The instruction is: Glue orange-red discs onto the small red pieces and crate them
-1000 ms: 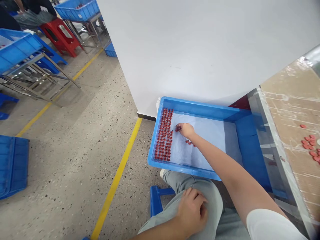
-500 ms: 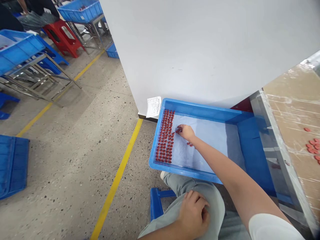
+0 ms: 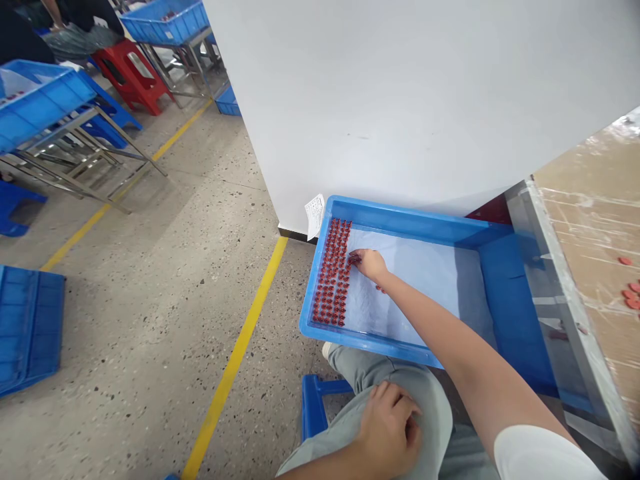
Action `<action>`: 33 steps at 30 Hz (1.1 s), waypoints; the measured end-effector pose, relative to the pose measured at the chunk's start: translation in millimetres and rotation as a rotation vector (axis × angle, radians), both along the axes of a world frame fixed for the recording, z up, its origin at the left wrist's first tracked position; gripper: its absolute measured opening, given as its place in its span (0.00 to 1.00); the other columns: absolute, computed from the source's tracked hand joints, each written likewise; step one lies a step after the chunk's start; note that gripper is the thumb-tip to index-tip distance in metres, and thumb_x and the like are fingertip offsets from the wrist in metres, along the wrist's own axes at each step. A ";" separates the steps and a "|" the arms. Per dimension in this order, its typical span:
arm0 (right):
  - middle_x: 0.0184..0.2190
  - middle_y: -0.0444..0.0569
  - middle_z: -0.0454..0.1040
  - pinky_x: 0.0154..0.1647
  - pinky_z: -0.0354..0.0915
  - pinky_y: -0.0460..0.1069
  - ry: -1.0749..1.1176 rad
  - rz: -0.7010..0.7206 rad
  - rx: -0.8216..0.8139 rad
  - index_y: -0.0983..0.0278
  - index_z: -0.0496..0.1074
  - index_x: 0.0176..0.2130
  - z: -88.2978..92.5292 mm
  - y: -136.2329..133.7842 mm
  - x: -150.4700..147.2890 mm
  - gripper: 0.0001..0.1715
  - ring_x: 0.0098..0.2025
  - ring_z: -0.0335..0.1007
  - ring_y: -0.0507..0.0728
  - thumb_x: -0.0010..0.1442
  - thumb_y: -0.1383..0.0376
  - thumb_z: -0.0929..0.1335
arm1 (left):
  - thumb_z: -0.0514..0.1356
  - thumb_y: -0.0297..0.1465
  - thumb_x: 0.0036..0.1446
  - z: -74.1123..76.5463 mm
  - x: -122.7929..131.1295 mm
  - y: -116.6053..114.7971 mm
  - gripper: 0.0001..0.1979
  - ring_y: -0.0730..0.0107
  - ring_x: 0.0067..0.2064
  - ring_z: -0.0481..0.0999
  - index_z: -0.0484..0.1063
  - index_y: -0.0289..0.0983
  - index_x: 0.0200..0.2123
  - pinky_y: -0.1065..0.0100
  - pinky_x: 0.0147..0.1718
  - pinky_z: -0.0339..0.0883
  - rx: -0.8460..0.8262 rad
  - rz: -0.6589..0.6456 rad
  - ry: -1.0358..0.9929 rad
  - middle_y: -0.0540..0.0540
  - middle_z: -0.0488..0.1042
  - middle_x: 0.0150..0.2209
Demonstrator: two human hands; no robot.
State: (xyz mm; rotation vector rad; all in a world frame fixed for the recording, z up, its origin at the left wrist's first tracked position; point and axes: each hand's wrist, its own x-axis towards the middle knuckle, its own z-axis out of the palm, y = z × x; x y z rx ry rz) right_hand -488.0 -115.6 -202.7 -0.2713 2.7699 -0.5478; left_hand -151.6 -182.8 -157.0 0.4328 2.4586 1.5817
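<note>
Several rows of red parts (image 3: 333,280) stand close together at the left end of a blue tray (image 3: 400,209), on its pale liner (image 3: 425,267). The right hand (image 3: 360,259) reaches in from the near right, its thumb and fingers closed on a small dark red clump (image 3: 355,259) just beside the right edge of the rows. How many pieces it grips, and whether they touch the liner, cannot be told. A few loose parts (image 3: 381,288) lie on the liner just left of the forearm, which may hide more.

The left hand (image 3: 390,423) lies on the person's leg (image 3: 365,363) on the near side of the tray, fingers loosely bent, thumb apart from the forefinger; what is under its palm is hidden. The two hands are well apart.

A printed slip (image 3: 315,217) sticks out at the tray's far left corner, before a white partition (image 3: 400,100). To the right, red discs (image 3: 633,297) lie on a brown table (image 3: 580,220). To the left, a yellow line (image 3: 245,333) crosses the speckled floor (image 3: 165,320); beyond are a blue crate (image 3: 30,327), metal stands (image 3: 75,160) with trays, and a red stool (image 3: 133,73) under a seated co-worker (image 3: 85,33).
</note>
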 end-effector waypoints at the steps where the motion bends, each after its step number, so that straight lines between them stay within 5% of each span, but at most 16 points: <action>1: 0.43 0.42 0.80 0.50 0.66 0.46 0.000 0.001 0.000 0.58 0.73 0.49 -0.1 0.0 0.0 0.20 0.48 0.75 0.54 0.57 0.69 0.66 | 0.59 0.19 0.42 0.1 0.0 0.1 0.19 0.60 0.40 0.68 0.69 0.41 0.39 0.58 0.37 0.62 0.000 0.002 0.001 0.46 0.71 0.38; 19: 0.43 0.41 0.79 0.50 0.67 0.46 -0.001 0.002 -0.019 0.57 0.72 0.51 0.6 2.3 -2.3 0.22 0.49 0.75 0.53 0.57 0.70 0.65 | 0.59 0.18 0.40 1.5 -0.6 1.5 0.20 0.59 0.40 0.69 0.69 0.41 0.37 0.57 0.36 0.63 -0.028 0.021 -0.009 0.46 0.71 0.36; 23: 0.51 0.45 0.75 0.54 0.64 0.46 0.033 -0.034 0.003 0.61 0.68 0.55 15.5 22.7 -3.1 0.24 0.51 0.72 0.52 0.62 0.71 0.59 | 0.58 0.18 0.40 2.2 -1.0 0.2 0.18 0.61 0.39 0.69 0.69 0.41 0.36 0.58 0.36 0.63 -0.015 0.016 0.001 0.47 0.71 0.36; 26: 0.45 0.48 0.78 0.51 0.66 0.47 0.002 -0.021 0.043 0.63 0.70 0.53 30.8 48.8 5.5 0.21 0.46 0.75 0.54 0.62 0.63 0.62 | 0.57 0.18 0.42 2.3 -1.1 -1.3 0.18 0.61 0.40 0.68 0.70 0.40 0.37 0.58 0.38 0.63 0.001 0.007 0.000 0.47 0.71 0.37; 29: 0.39 0.46 0.80 0.45 0.67 0.48 -0.076 0.046 0.084 0.61 0.74 0.47 41.3 71.5 22.5 0.25 0.41 0.76 0.57 0.51 0.53 0.71 | 0.57 0.18 0.42 1.4 -0.8 -1.7 0.18 0.61 0.40 0.68 0.70 0.40 0.37 0.59 0.39 0.62 0.011 0.004 -0.008 0.47 0.71 0.37; 33: 0.32 0.42 0.80 0.36 0.67 0.46 -0.185 0.104 0.129 0.60 0.77 0.38 41.5 82.7 41.8 0.20 0.30 0.77 0.54 0.45 0.55 0.74 | 0.57 0.18 0.43 -0.7 0.2 -0.7 0.17 0.62 0.40 0.67 0.70 0.40 0.37 0.59 0.38 0.61 0.029 0.006 -0.011 0.47 0.71 0.37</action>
